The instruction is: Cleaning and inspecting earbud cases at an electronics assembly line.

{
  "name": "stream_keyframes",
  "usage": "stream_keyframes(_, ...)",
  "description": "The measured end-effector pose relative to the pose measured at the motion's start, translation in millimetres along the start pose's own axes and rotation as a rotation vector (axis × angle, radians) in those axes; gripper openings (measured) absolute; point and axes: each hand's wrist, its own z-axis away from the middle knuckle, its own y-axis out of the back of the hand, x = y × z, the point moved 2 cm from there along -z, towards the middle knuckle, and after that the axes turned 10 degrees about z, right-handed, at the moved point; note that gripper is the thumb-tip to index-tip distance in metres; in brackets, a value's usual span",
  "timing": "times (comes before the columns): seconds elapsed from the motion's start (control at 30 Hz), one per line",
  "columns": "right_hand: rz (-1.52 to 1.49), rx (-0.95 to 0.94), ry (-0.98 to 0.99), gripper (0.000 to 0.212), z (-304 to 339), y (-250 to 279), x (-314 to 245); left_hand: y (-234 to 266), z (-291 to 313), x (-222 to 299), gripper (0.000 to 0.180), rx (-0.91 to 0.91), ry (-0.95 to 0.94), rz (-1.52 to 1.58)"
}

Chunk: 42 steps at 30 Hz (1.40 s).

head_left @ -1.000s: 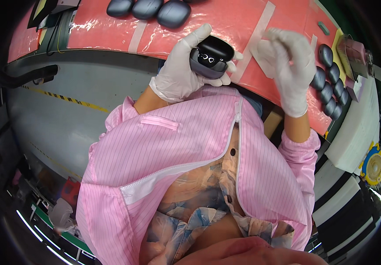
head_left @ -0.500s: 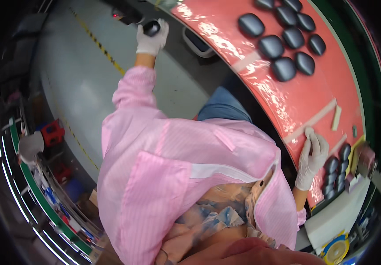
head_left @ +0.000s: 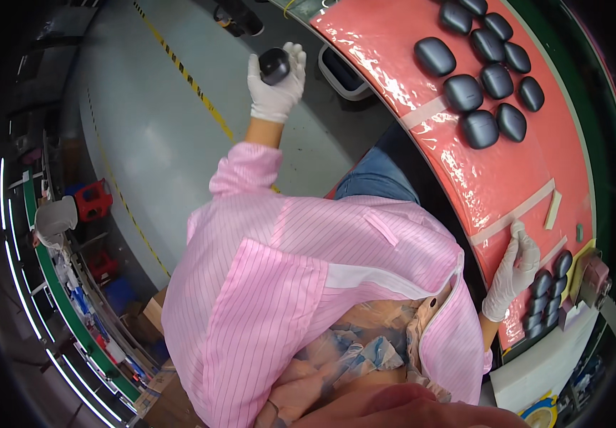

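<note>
Away from the table's far left end, over the floor, my gloved left hand [head_left: 278, 96] is closed round a dark, glossy, rounded case [head_left: 274, 66] that looks like an earbud charging case. My gloved right hand [head_left: 513, 274] rests over the red mat [head_left: 465, 178] near its tape strips. Its fingers are pressed together; whatever they might hold is too small to make out. Several similar dark cases [head_left: 481, 129] lie grouped at the far part of the mat. A tight cluster of smaller dark pieces [head_left: 538, 305] sits beside my right hand.
A pale stick [head_left: 553, 209] and a small green piece [head_left: 579, 232] lie on the mat. Beyond the near right end stand a small machine [head_left: 593, 278] and a white surface [head_left: 547, 357]. A grey bin [head_left: 344, 75] stands under the table edge. Red stools [head_left: 94, 200] are at left.
My left hand has drawn back from the dark device at the far edge, with the case still in it. The case has turned in the palm. My right hand has barely moved.
</note>
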Motion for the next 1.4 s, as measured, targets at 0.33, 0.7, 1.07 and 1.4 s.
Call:
stream_keyframes(0.33, -0.464, 0.131, 0.479, 0.026, -72.5, 0.0, -121.6, -84.1, 80.4, -233.4, 0.069, 0.157, 0.332, -0.523)
stream_keyframes(0.7, -0.384, 0.084, 0.200, 0.023, -34.2, 0.6, -71.0, -92.7, 94.4, -266.8, 0.064, 0.142, 0.572, -0.737)
stream_keyframes(1.07, -0.389, -0.003, 0.193, 0.022, -24.3, 15.7, -84.9, -85.1, 101.0, -273.7, 0.074, -0.413, 0.294, -1.098)
stream_keyframes(1.4, -0.467, 0.125, 0.039, 0.023, -26.4, 7.0, -92.7, -67.0, 102.8, -287.0, 0.057, -0.359, 0.170, -0.947)
